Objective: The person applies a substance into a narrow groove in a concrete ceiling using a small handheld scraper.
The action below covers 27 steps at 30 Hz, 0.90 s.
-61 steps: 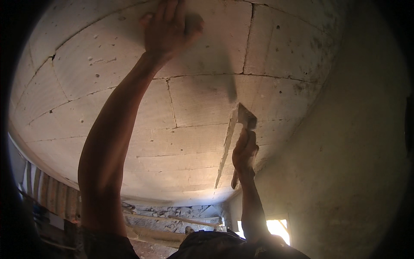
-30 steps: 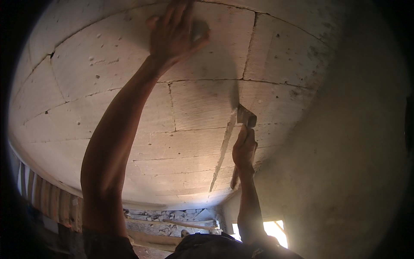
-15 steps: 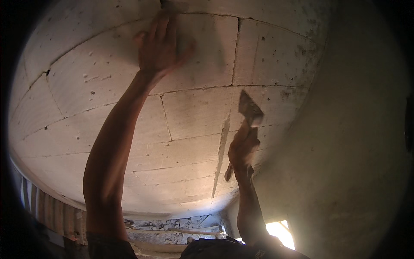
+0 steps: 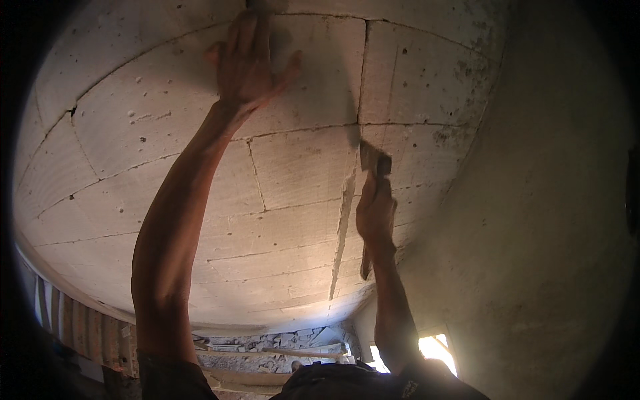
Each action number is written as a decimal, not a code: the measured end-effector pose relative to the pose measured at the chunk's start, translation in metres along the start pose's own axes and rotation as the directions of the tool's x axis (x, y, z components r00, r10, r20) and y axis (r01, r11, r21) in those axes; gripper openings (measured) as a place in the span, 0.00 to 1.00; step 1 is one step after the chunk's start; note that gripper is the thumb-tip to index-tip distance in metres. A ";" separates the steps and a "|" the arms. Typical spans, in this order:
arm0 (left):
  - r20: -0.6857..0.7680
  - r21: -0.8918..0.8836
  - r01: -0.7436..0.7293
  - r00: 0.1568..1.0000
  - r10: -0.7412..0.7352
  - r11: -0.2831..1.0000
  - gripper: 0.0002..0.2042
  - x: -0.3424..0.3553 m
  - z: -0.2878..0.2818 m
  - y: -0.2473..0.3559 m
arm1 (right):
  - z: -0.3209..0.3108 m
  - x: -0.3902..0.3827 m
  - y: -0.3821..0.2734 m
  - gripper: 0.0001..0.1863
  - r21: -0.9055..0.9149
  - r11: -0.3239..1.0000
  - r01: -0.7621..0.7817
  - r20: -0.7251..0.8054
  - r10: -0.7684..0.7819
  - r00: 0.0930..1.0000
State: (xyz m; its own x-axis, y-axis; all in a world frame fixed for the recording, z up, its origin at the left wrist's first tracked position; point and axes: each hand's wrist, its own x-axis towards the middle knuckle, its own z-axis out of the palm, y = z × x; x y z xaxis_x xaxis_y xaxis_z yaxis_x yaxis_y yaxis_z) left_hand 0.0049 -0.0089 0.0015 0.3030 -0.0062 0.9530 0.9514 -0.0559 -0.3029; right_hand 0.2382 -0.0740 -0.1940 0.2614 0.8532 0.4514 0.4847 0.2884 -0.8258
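A pale block wall [image 4: 300, 173] with thin dark joints fills most of the view. High on it, my left hand [image 4: 248, 67] is laid with its fingers stretched up and its thumb spread, holding nothing visible; the fingertips are near a dark joint. My right hand [image 4: 375, 217] is closed round the handle of a hatchet [image 4: 375, 160], whose end sticks out below the fist. The hatchet's head is up, its blade at or close to the wall just under a crossing of joints. Left of the right hand, a rough grey groove [image 4: 343, 223] runs down the blocks.
A plain plastered wall [image 4: 533, 233] meets the block wall on the right. Bright openings [image 4: 437, 350] show low at the right. Broken rubble [image 4: 300, 341] lies at the bottom middle, with a long stick [image 4: 300, 352] across it. Ribbed brownish panels [image 4: 80, 323] stand at lower left.
My right hand has swung the hatchet leftward, bringing its blade closer to the vertical joint above the groove. My left hand stays at almost the same place.
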 end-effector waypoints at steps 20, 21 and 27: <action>-0.028 0.109 -0.016 0.999 0.019 0.994 0.41 -0.007 0.007 0.002 | -0.006 0.016 -0.037 0.16 0.108 0.978 0.177 0.018 -0.180 0.984; -0.037 0.123 -0.021 0.999 0.026 0.992 0.41 -0.006 0.006 0.003 | -0.007 0.010 -0.037 0.16 0.082 0.991 0.109 0.060 -0.114 0.992; -0.033 0.110 -0.018 0.999 0.022 0.994 0.45 0.002 -0.008 0.007 | 0.030 -0.036 0.043 0.16 -0.008 0.999 0.039 0.102 -0.038 0.994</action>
State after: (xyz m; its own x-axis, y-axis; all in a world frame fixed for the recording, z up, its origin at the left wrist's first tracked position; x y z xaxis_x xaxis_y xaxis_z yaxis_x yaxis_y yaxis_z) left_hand 0.0119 -0.0171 0.0016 0.3219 -0.0402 0.9459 0.9460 0.0549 -0.3196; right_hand 0.2249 -0.0793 -0.2561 0.1569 0.8814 0.4455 0.5013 0.3176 -0.8049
